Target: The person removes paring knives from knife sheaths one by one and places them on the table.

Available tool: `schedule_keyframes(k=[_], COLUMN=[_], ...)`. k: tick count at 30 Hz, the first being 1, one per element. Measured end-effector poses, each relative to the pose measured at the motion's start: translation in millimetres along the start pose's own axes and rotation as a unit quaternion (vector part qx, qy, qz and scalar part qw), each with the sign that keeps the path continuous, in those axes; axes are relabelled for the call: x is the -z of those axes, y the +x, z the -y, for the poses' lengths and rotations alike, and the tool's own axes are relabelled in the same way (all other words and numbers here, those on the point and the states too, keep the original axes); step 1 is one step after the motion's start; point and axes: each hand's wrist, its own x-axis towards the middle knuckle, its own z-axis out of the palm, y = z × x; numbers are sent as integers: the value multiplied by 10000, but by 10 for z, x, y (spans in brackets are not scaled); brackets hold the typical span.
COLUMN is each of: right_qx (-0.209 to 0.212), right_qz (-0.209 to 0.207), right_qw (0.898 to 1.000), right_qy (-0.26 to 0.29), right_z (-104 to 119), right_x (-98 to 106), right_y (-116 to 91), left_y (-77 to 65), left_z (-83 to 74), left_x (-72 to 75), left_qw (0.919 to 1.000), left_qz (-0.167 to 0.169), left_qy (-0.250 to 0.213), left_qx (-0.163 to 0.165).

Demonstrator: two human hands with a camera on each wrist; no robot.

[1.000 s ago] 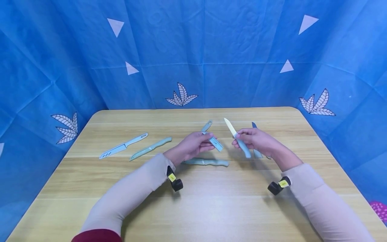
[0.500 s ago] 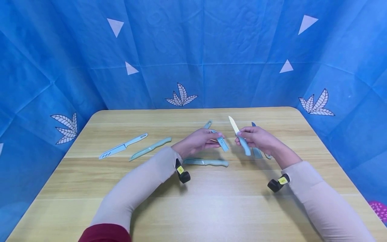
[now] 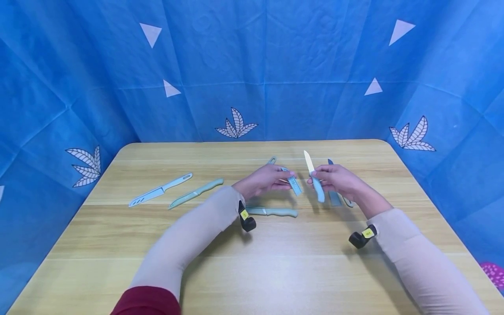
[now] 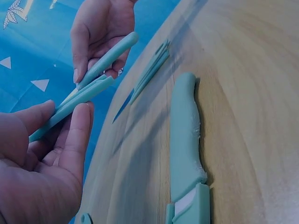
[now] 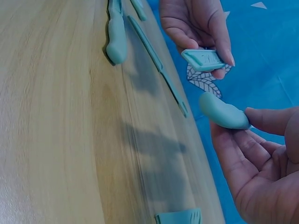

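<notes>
My left hand [image 3: 267, 179] pinches a pale blue-green knife sheath [image 3: 293, 185] between thumb and fingers, above the table. Its open end faces toward the front right in the head view. Opposite it, my right hand [image 3: 340, 180] grips a paring knife [image 3: 317, 190] by the top of its handle, the bare pale blade pointing away to the back. A narrow gap separates sheath and knife in the head view; in the left wrist view the sheath [image 4: 74, 107] overlaps the blade below the handle [image 4: 110, 58]. The right wrist view shows the handle [image 5: 226, 113] end-on.
Two sheathed knives, one light blue [image 3: 161, 191] and one green [image 3: 197, 194], lie at the left. Another sheathed knife [image 3: 280, 212] lies in front of my left hand. A looped handle [image 3: 272, 160] shows behind it. A dark blade [image 3: 330, 162] and a sheath [image 3: 335, 199] lie under my right hand.
My left hand has moved right with the sheath, closer to the knife. The knife has shifted slightly right, its blade now more nearly straight away from me.
</notes>
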Motion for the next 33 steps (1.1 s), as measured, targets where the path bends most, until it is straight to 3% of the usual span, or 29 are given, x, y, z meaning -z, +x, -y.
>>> schedule_keyframes(k=[17, 33], right_qx=[-181, -356], right_qz=[-170, -400], right_qw=[9997, 9979], right_qy=[-46, -366], right_z=[-107, -193], right_x=[71, 97], right_y=[92, 185], left_y=[231, 447], left_z=[22, 75], left_x=[7, -100], left_qw=[9989, 9954], left_qz=[-100, -162], left_qy=[448, 918], left_qx=[2, 207])
